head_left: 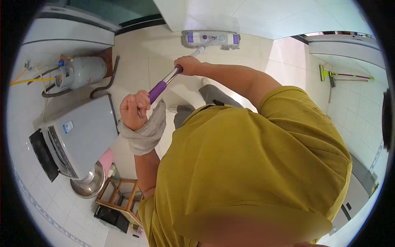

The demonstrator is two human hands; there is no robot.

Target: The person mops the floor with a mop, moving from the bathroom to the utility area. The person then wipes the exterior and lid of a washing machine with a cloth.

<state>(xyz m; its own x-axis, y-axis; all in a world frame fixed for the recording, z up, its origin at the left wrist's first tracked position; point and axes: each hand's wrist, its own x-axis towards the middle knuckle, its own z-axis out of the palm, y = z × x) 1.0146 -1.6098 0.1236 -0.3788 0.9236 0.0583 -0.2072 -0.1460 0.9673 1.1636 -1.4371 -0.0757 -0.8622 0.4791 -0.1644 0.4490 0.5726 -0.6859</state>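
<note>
A flat mop (210, 40) with a white and purple plate and a grey fringe lies on the tiled floor at the far side, close to the white wall. Its metal pole runs slantwise back toward me and ends in a purple grip. My left hand (133, 111) is closed around the upper end of that grip. Farther down the pole, my right hand (189, 66) wraps round it near a purple collar. A grey cloth (144, 136) hangs over my left wrist and forearm.
On the left stand a grey gas cylinder (84, 73) with hoses and a grey boxy appliance (84, 136). Nearer are a metal basin (91, 183) and a wooden rack (117, 193). A green squeegee (325, 74) with a purple handle is at the right wall.
</note>
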